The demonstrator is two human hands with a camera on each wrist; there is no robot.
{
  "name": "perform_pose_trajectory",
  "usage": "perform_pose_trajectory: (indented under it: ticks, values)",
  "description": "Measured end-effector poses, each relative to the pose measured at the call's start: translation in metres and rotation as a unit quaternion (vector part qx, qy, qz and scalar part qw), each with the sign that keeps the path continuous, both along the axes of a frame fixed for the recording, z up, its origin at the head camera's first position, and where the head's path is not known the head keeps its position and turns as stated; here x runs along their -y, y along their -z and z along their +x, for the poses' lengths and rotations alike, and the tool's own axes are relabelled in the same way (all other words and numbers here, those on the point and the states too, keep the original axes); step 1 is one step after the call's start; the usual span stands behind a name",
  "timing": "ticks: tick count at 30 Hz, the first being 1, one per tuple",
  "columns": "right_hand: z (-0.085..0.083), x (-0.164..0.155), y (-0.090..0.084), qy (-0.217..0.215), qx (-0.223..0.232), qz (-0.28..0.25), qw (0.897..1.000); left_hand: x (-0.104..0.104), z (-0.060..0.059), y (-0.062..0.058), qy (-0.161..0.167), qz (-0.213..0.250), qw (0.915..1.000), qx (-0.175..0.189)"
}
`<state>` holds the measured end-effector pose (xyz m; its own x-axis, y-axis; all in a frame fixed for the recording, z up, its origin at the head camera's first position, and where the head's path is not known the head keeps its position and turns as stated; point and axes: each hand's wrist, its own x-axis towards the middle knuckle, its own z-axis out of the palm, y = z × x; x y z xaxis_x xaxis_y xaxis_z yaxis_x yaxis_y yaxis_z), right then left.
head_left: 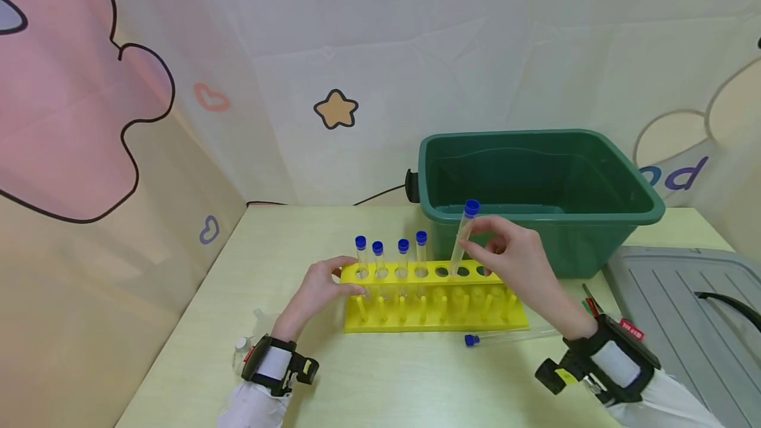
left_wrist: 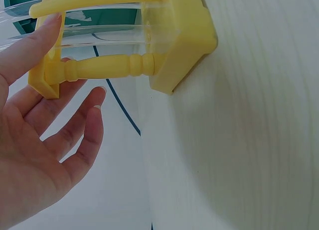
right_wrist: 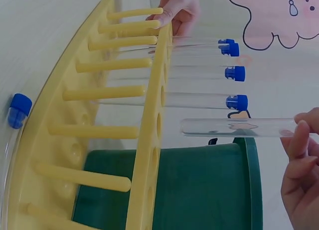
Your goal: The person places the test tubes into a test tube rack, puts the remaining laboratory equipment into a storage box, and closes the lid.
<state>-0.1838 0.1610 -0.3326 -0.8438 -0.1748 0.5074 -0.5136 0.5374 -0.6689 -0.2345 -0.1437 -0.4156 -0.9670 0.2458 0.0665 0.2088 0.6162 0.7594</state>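
A yellow test tube rack stands on the table. My left hand grips the left end of its upper plate, thumb in front and fingers behind; the left wrist view shows the other fingers loosely bent off the rack. Several blue-capped test tubes stand upright in the left holes. My right hand pinches another clear test tube near its blue cap. This tube tilts slightly, and its rounded bottom is just outside the upper plate in the right wrist view. Another capped test tube lies in front of the rack.
A green bin stands behind the rack to the right. On the right lies a grey ridged lid with a black handle. A small clear bottle is beside my left wrist. A printed cloth hangs behind the table.
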Motion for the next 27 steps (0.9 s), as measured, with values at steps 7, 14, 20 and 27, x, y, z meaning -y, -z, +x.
perform_pose_trajectory:
  ticks: [7, 14, 20, 27]
  values:
    - [-0.007, 0.008, 0.004, 0.001, 0.022, -0.019, 1.0, 0.0, -0.001, 0.001, 0.004, -0.001, 1.0, -0.004]
    - [-0.012, 0.013, 0.012, -0.008, 0.04, -0.029, 0.999, 0.0, 0.0, 0.0, 0.004, 0.001, 1.0, -0.004]
    - [-0.016, 0.016, 0.024, -0.005, 0.062, -0.022, 0.998, 0.0, -0.001, 0.001, 0.002, -0.001, 1.0, -0.005]
    - [-0.018, 0.019, 0.034, -0.008, 0.077, -0.02, 0.997, 0.0, 0.0, 0.001, 0.001, -0.002, 1.0, -0.009]
